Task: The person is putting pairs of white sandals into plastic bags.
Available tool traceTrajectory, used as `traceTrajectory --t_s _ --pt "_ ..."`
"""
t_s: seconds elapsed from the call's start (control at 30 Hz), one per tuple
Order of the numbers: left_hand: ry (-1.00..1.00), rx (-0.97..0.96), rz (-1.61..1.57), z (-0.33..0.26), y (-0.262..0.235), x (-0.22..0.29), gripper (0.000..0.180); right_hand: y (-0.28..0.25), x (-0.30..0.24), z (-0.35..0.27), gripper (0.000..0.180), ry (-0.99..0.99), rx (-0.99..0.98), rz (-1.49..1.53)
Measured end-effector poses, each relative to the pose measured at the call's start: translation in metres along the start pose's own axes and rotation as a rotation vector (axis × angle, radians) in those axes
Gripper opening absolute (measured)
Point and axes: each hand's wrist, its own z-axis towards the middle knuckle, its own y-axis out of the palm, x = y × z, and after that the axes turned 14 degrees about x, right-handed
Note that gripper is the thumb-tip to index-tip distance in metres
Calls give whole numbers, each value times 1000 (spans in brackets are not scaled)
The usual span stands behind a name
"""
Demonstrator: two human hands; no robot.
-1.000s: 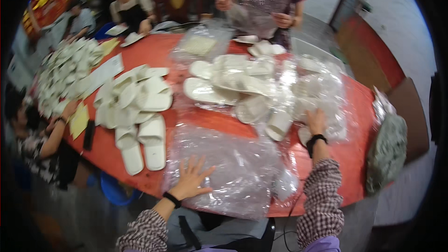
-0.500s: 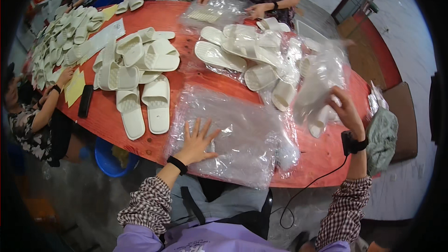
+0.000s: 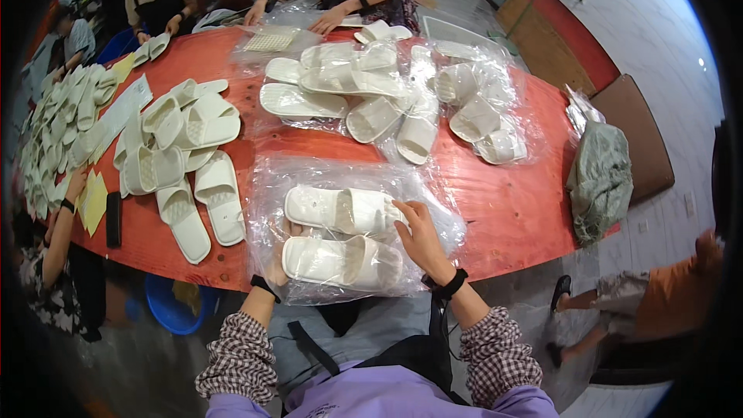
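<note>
Directly in front of me, a pair of white slippers (image 3: 323, 207) lies side by side with the toes to the right. Clear plastic bags (image 3: 267, 178) lie under the pair, and shiny film seems to cover parts of it. My right hand (image 3: 422, 236) rests its fingertips at the toe of the farther slipper, thumb and fingers apart. At the heel ends is my left hand (image 3: 277, 265), partly hidden by film and slippers, so I cannot make out its grip.
Bagged white slippers (image 3: 418, 128) lie beyond my hands. Loose slippers (image 3: 220, 193) and a larger heap (image 3: 54, 124) are leftward, near a black oblong object (image 3: 114, 218). Co-workers' hands (image 3: 329, 19) work across the red table (image 3: 526, 209). A green sack (image 3: 600, 178) stands at right.
A pair of slippers now lies where bare bags were. My right hand has come in from the right, releasing the bagged slippers there. My left hand no longer lies flat atop the bags.
</note>
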Motion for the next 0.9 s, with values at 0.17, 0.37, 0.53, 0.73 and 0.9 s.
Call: traceTrajectory --t_s 0.17,0.37,0.53,0.73,0.9 --pt "-6 -50 -55 14 -5 -3 82 23 19 18 33 125 1 -64" --pt "-21 -82 -112 19 -14 5 82 38 49 43 26 287 34 -21" --pt "-104 -127 -142 54 -23 3 82 23 35 47 22 195 207 -40" --pt "-187 -87 -160 31 -29 -3 84 15 26 41 46 -25 335 -45" --pt "-131 -47 -164 24 -28 -5 80 38 23 -2 63 -129 -43 -10"
